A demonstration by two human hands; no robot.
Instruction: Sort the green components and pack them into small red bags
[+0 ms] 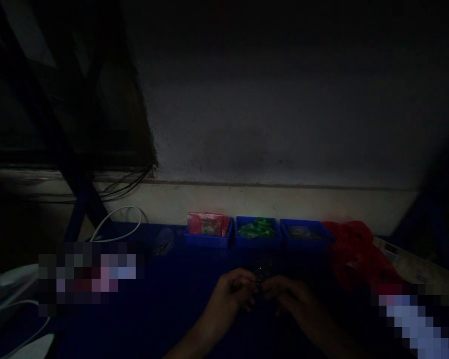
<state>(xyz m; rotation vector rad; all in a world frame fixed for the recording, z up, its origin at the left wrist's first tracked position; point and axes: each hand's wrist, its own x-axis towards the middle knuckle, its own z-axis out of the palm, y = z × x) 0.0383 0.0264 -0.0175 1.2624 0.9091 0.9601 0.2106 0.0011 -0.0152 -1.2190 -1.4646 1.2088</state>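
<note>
The scene is very dark. My left hand [230,294] and my right hand [290,296] meet over a dark blue table [164,309], fingers curled and pinched together. Between the fingertips sits a small dark object [259,279] that I cannot make out. Both hands appear to grip it. Beyond the hands, three blue bins stand in a row: the left bin [208,232] holds red packets, the middle bin [258,232] holds green parts, the right bin [305,233] holds small dark parts.
A red plastic bag [355,254] lies right of the bins. White cables [119,222] curl at the left against a pale wall [284,149]. A dark frame [71,149] leans at the left. Papers [407,259] lie at the far right.
</note>
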